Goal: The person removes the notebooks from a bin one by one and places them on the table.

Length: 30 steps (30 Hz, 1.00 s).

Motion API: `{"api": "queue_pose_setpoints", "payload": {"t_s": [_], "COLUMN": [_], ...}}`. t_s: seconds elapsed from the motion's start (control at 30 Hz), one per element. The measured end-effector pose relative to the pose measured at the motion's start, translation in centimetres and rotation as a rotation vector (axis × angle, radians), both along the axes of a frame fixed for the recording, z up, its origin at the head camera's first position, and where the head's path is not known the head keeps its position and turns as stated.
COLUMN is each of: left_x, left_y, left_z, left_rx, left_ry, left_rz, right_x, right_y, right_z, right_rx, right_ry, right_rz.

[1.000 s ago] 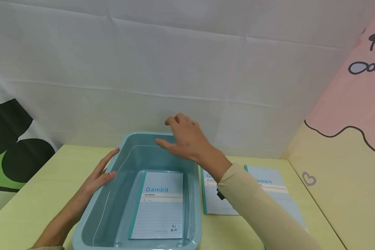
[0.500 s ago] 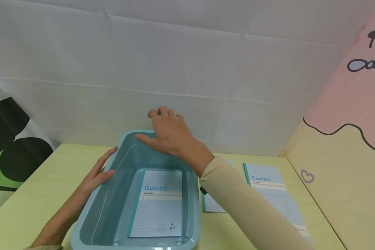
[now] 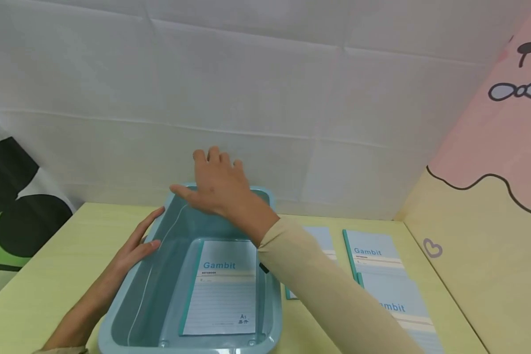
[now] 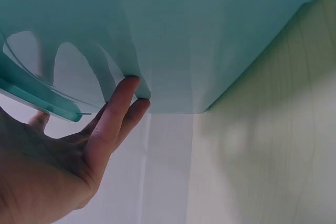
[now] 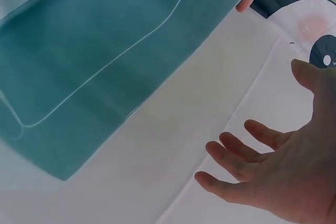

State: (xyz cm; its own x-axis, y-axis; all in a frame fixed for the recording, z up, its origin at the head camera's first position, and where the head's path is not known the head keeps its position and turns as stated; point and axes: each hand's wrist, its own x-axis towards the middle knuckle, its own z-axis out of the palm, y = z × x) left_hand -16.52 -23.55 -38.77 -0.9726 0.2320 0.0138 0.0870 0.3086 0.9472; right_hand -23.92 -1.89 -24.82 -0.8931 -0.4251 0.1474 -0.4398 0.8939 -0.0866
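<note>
My right hand (image 3: pixel 219 184), its fingers spread and slightly bent, is raised over the far end of the blue plastic basin (image 3: pixel 132 295). It holds nothing; the right wrist view shows the same hand (image 5: pixel 278 166) apart from the basin wall (image 5: pixel 105 77). My left hand (image 3: pixel 134 250) rests against the basin's left side, thumb at the rim. In the left wrist view, extended fingers (image 4: pixel 113 114) touch the outer wall. Inside the basin a Gambit notebook (image 3: pixel 221 300) lies flat, cover up, its teal spine to the left.
Right of the basin, a notebook (image 3: pixel 320 238) is partly hidden by my right sleeve (image 3: pixel 327 290). Two overlapping notebooks (image 3: pixel 378 253) lie farther right on the pale yellow table (image 3: pixel 71 246). A white cloth backdrop (image 3: pixel 248 88) stands behind, with a printed panel (image 3: pixel 491 147) at right.
My right hand has moved left across the basin's far end, fingers still spread. The sleeve now uncovers more of the rightmost notebooks. My left hand stays at the basin's side.
</note>
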Motion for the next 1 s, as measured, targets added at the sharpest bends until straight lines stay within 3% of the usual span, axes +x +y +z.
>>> {"api": "queue_pose_setpoints", "payload": {"t_s": [0.17,0.4,0.63,0.87,1.0], "left_x": [-0.1,-0.1,-0.1,-0.1,-0.1], "left_y": [0.0,0.1,0.3,0.2,0.2], "left_z": [0.0,0.0,0.1,0.1,0.0], "left_rx": [0.011,0.019,0.011,0.01,0.008], "left_ry": [-0.006,0.023,0.03,0.034,0.029], "left_rz": [0.014,0.022,0.008,0.004,0.006], "right_x": [0.1,0.3,0.3,0.3,0.7], "right_y": [-1.2,-2.3,-2.1,-2.1,-3.0], "right_z": [-0.6,-3.1,-5.0,-5.7,-6.1], "right_rx": [0.032,0.081,0.156,0.185,0.233], "right_ry": [-0.05,-0.14,-0.289,-0.467,-0.517], "right_rz": [-0.01,-0.075,-0.144,-0.219,-0.28]}}
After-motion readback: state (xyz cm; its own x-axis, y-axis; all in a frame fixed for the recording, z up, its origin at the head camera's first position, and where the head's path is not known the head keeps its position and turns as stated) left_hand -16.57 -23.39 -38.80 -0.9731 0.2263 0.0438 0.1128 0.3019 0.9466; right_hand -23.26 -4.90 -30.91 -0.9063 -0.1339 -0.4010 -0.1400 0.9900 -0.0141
